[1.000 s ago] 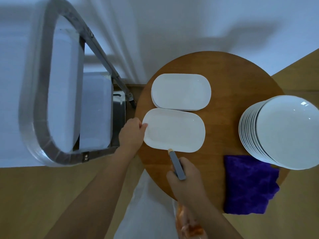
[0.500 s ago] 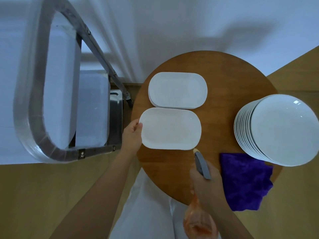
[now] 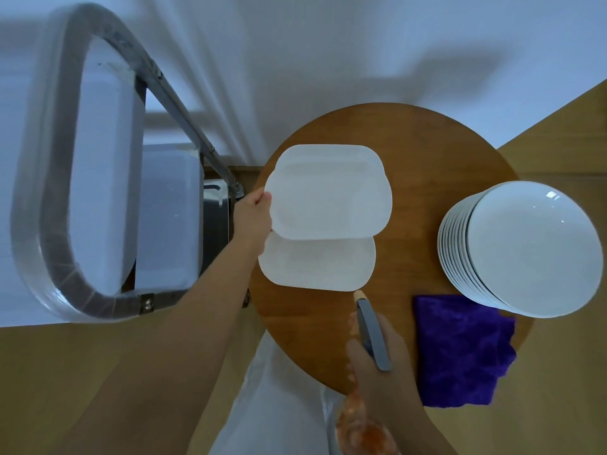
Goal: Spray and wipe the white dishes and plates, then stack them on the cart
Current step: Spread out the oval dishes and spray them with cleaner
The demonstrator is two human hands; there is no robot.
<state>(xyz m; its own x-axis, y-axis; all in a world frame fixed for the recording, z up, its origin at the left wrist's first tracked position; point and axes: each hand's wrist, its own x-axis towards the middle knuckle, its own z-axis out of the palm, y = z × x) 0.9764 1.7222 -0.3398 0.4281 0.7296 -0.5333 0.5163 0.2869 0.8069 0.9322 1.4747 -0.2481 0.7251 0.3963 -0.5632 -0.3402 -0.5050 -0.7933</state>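
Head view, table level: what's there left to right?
Cart → left hand → lifted oblong dish → spray bottle in right hand → purple cloth → stack of round plates.

- A round wooden worktop (image 3: pixel 423 165) is seen from above, standing on a tan floor (image 3: pixel 65 372).
- A white oblong dish (image 3: pixel 315 267) is laid flat on it, near its left edge.
- A stack of round white plates (image 3: pixel 525 251) is placed at its right side.
- A purple cloth (image 3: pixel 460 349) is spread at its near right edge, partly hanging over it, just beside the plates.
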